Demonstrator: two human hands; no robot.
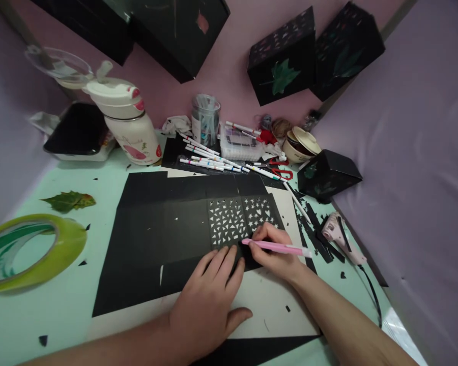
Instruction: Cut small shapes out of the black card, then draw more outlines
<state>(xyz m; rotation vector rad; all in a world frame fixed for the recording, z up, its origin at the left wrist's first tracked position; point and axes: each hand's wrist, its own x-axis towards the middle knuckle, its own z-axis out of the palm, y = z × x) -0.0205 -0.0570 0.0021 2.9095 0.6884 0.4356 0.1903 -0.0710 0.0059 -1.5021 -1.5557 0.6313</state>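
A large sheet of black card (145,229) with fold lines lies before me. Its right part has two panels of small cut-outs: triangle-like holes in the left panel (227,223), stars and hearts in the right panel (258,211). Flat on the lower edge of the card rests my left hand (213,290), fingers extended and thumb out to the right. My right hand (273,249) grips a slim pink pen-shaped craft knife (278,247), its front end at the card just below the panels. The fine tip is too small to make out. Pale board (252,305) shows underneath.
White markers (206,157), red-handled scissors (282,170) and a clear jar (206,119) stand or lie behind the card. Left are a tumbler (132,132), a leaf (68,202) and a tape roll (61,259). Right are a black box (328,175), scraps and a pink glue gun (341,236).
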